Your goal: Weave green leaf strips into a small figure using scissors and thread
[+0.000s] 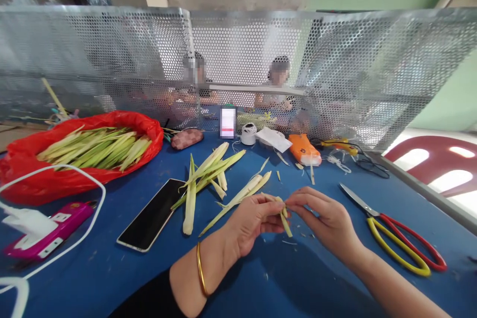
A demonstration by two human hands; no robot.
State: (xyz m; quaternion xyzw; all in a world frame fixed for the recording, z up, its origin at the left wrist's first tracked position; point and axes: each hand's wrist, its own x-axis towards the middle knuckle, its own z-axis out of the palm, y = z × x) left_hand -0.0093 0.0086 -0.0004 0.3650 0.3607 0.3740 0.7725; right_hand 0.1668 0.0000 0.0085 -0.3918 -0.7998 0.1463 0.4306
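Observation:
My left hand [257,218] is closed around a small folded piece of corn husk [285,222], its pale green end hanging below the fingers. Against the top of that piece, my right hand [323,216] pinches with thumb and forefinger; whether it grips the husk or a thread is too small to tell. Loose corn husks [244,191] lie just beyond my left hand. A further pile of husks [203,176] rests partly over the corner of a black phone [154,213]. To the right of my right hand lie scissors [391,238] with red and yellow handles.
A red plastic bag [85,176] full of husks and a magenta power strip [52,231] with a white cable occupy the left. Along the back are a lit phone [228,123], white thread spool [248,134], orange tissue pack [304,149] and yellow-handled tool [340,146], before a perforated metal screen [246,44].

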